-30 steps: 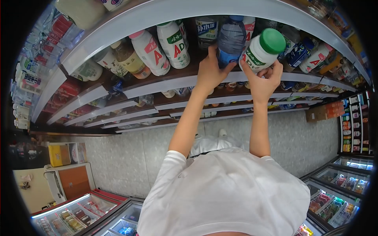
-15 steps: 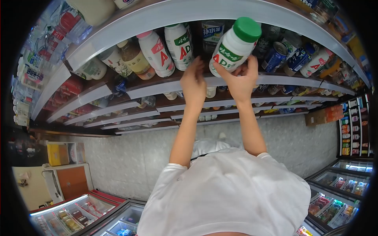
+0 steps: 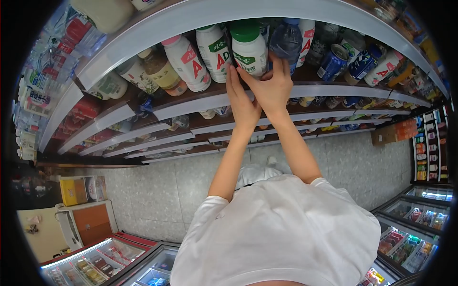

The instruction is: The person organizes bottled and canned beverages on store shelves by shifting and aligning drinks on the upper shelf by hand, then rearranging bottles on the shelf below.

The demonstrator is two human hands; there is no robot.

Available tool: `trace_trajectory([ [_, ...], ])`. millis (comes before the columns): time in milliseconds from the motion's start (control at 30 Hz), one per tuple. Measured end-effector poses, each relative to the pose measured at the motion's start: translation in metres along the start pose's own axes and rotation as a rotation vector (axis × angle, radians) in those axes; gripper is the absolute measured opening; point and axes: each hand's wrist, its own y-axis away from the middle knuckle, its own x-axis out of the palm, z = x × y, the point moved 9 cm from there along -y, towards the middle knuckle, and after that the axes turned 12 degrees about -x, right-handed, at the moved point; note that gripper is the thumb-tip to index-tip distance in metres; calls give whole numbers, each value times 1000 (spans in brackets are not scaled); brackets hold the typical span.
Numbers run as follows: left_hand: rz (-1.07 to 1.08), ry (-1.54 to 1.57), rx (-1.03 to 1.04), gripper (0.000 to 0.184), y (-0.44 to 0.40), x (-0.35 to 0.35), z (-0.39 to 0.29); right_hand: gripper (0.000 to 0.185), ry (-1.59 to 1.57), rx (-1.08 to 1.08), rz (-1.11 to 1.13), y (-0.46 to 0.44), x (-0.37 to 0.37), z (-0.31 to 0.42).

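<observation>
Green-capped white bottle (image 3: pixel 250 51) on the shelf, between your hands

You have the green-capped white bottle standing near the front of the shelf (image 3: pixel 315 91), its cap just under the upper shelf edge (image 3: pixel 248 13) in view. Your right hand (image 3: pixel 273 88) is spread wide at its base: the thumb lies across the lower front and the fingers reach up along its right side. You cannot tell from here how firmly that hand grips it. Your left hand (image 3: pixel 244 107) has its fingers straight and close together, the tips at the bottle's lower left, holding nothing that shows.

Just left of the bottle stands an AD bottle (image 3: pixel 213 55), with a pink-capped bottle (image 3: pixel 187 66) beyond. Just to its right is a dark blue-capped bottle (image 3: pixel 285 45), partly behind your right fingers, then a pink-labelled bottle (image 3: pixel 306 42). Farther right of it lies a tilted blue can (image 3: pixel 333 63).
</observation>
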Motion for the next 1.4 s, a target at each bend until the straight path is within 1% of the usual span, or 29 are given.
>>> trace_trajectory([
  [33,-19,-8,38,78,0,1,-3,63,4,2,-2,0,1,-1],
  [100,-25,-18,27,78,-2,8,1,62,111,-54,53,-1,5,1],
  [133,-35,-32,16,79,-2,10,3,62,116,-52,51,-1,5,1],
  [167,-31,-28,16,79,-2,12,3,62,138,-36,104,0,8,0],
  [200,-22,-22,-29,78,-2,14,7,61,159,-19,156,0,12,-2],
  [233,-14,-17,-73,77,-3,15,10,61,163,-18,154,-1,11,-2],
  [333,-18,-64,-62,75,-7,16,4,58,157,12,192,-3,10,-3],
  [400,-21,-67,-38,73,-10,17,2,42,34,62,150,-3,0,-4],
  [433,-25,-70,-16,71,-11,18,0,42,33,60,149,-4,-5,-3],
  [500,-10,-78,-44,68,-14,20,5,26,-102,19,18,-8,-28,-2],
  [533,8,-85,-74,67,-15,22,8,18,-89,-16,-32,-12,-42,-3],
  [567,-64,-113,-52,60,-12,19,7,18,-71,-14,-82,-12,-55,-14],
  [600,-64,-111,-50,60,-11,19,5,18,-52,-11,-132,-13,-68,-27],
  [667,-135,-128,34,54,-4,10,-8,22,55,31,-274,-18,-102,-46],
  [700,-134,-128,34,54,-1,9,-10,28,115,-7,-313,-21,-113,-57],
  [733,-78,-89,76,52,2,12,-16,34,175,-45,-352,-25,-124,-65],
  [767,-21,-49,118,50,4,17,-23,49,222,11,-313,-27,-131,-76],
  [800,-19,-49,116,50,5,21,-28,49,224,12,-311,-26,-134,-85],
  [867,43,-1,17,54,3,35,-34,63,297,26,-275,-26,-133,-107],
  [900,62,-77,-1,58,2,41,-36,73,295,59,-225,-26,-130,-118],
  [933,64,-78,-1,58,2,44,-38,73,296,61,-225,-26,-128,-124],
  [1000,137,-143,-75,68,1,56,-34,77,326,-35,-196,-28,-122,-121],
  [1033,143,-145,-70,68,-1,58,-37,79,393,-27,-192,-29,-122,-118],
  [1100,123,-268,-77,80,-7,60,-43,78,395,-21,-202,-30,-123,-120],
  [1133,128,-270,-74,80,-9,62,-47,77,395,-24,-207,-31,-123,-122],
  [1200,121,-350,-148,88,-17,67,-46,75,421,-35,-214,-30,-124,-123],
  [1300,101,-404,-203,88,-24,72,-51,74,381,-21,-198,-33,-124,-128],
  [1400,44,-397,-186,85,-28,80,-46,74,324,-13,-193,-31,-126,-130],
])
